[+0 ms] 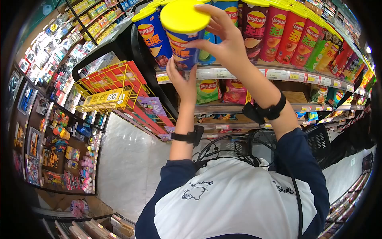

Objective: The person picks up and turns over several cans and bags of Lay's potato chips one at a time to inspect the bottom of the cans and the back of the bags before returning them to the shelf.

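A dark blue Lay's chip can (182,44) with a yellow lid is raised in front of the top shelf, tilted so that its lid faces me. My right hand (225,36) grips it from the right, with fingers at the lid's edge and the thumb along its side. Around the can's lower end, my left hand (182,79) has its fingers and thumb closed. Just behind it to the left stands another blue chip can (151,36). A light blue can is partly hidden behind my right hand.
Red, pink and green chip cans (274,34) line the top shelf to the right. Chip bags (209,91) lie on the shelf below the price strip (223,73). A yellow wire rack (105,89) stands at left, and a black basket (318,139) is at right.
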The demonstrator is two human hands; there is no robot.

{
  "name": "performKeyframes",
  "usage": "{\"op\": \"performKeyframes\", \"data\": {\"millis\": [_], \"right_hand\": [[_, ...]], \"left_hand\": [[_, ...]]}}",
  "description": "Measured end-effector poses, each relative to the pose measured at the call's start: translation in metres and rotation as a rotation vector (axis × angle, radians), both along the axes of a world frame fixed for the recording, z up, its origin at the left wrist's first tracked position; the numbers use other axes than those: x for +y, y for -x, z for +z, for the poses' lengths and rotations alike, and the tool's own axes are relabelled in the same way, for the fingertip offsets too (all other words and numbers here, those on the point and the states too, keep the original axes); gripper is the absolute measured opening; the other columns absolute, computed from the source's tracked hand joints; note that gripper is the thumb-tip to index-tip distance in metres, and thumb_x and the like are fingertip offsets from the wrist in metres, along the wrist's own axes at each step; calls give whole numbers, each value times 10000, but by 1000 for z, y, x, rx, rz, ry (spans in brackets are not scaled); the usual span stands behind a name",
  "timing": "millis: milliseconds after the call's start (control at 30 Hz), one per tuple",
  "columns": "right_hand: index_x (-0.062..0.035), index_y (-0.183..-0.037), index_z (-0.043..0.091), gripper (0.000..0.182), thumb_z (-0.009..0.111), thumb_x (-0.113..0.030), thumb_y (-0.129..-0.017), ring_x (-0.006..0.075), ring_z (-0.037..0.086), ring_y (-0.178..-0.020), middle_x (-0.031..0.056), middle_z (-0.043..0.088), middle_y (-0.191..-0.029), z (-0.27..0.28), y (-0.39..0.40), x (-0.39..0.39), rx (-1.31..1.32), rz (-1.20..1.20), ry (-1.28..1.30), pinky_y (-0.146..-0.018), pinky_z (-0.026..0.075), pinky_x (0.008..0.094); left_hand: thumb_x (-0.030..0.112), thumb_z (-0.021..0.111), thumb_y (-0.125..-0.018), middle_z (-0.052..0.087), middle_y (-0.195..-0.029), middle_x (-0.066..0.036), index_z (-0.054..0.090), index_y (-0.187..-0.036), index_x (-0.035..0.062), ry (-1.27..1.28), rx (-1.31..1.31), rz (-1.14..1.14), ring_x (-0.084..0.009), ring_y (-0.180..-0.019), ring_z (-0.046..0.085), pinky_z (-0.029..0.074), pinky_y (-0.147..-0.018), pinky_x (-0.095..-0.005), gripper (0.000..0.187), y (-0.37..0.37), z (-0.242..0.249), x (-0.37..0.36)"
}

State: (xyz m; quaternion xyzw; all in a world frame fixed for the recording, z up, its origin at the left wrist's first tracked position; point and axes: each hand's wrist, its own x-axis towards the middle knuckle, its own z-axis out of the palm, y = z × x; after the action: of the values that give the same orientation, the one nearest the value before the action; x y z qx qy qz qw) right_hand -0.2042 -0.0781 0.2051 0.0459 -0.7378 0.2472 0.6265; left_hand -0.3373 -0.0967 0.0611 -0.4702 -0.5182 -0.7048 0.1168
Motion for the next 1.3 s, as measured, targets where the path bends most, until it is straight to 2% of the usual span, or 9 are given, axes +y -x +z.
{"op": "performKeyframes", "data": {"millis": [67, 267, 467, 767, 867, 967, 1067, 1167, 1300], "right_hand": [[-90, -1150, 519, 598, 784, -160, -618, 213, 567, -1011, 81, 571, -1123, 6, 11, 10, -22, -24, -114, -886, 453, 315], [-81, -1160, 510, 619, 784, -180, -614, 233, 573, -977, 101, 573, -1107, 6, 32, 29, -93, -71, -124, -859, 460, 317], [-95, -1186, 483, 617, 766, -92, -638, 197, 563, -1035, 98, 591, -1091, 4, 39, 34, -131, -125, -82, -911, 436, 322], [-70, -1155, 479, 584, 769, -148, -654, 209, 561, -1036, 110, 570, -1107, -5, 53, 40, -112, -199, -131, -908, 439, 323], [-75, -1117, 492, 561, 775, -198, -648, 233, 570, -1014, 119, 561, -1101, -7, 55, 38, -121, -198, 2, -881, 452, 329], [-80, -1085, 506, 541, 777, -229, -641, 287, 579, -968, 128, 551, -1098, -5, 57, 36, -114, -317, -154, -825, 475, 348], [-104, -1078, 510, 548, 745, -330, -638, 271, 550, -939, 103, 544, -1063, -4, 60, 38, -53, -445, -332, -793, 453, 349], [-112, -1071, 524, 546, 724, -375, -636, 254, 478, -1060, 68, 533, -1095, 3, 55, 35, -21, -748, -478, -914, 365, 394], [-88, -1067, 537, 553, 693, -413, -648, 266, 392, -1161, 58, 512, -1142, 2, 62, 45, -41, -874, -496, -999, 234, 486]], "left_hand": [[177, 694, -734, 341, -1262, -233, 339, -1288, 19, 20, 170, 250, -371, -1202, 294, 202, -1002, -456, 677, 2, 2, 8], [211, 621, -801, 273, -1316, -262, 234, -1315, -51, 59, 112, 280, -396, -1242, 237, 150, -1028, -465, 695, -5, -10, 26], [230, 529, -817, 206, -1396, -253, 176, -1313, -132, 278, 298, 514, -334, -1322, 156, 67, -1045, -490, 709, -12, -30, 30], [180, 457, -818, 177, -1403, -270, 139, -1328, -128, 275, 357, 494, -392, -1304, 167, 44, -1029, -530, 675, -12, -29, 28], [198, 453, -810, 183, -1402, -271, 172, -1312, -145, 290, 393, 525, -380, -1318, 145, 37, -1035, -519, 670, -9, -34, 30], [193, 450, -812, 185, -1401, -272, 181, -1310, -144, 282, 410, 527, -391, -1314, 146, 39, -1034, -523, 659, -9, -33, 30], [188, 445, -813, 186, -1401, -272, 186, -1311, -142, 261, 399, 515, -398, -1312, 145, 40, -1033, -523, 650, -10, -34, 30], [179, 449, -807, 188, -1402, -268, 193, -1313, -135, 229, 391, 500, -394, -1313, 148, 43, -1031, -529, 648, -9, -34, 31], [169, 451, -801, 199, -1403, -254, 204, -1317, -123, 247, 413, 512, -394, -1311, 156, 47, -1028, -538, 642, -8, -35, 31]]}}
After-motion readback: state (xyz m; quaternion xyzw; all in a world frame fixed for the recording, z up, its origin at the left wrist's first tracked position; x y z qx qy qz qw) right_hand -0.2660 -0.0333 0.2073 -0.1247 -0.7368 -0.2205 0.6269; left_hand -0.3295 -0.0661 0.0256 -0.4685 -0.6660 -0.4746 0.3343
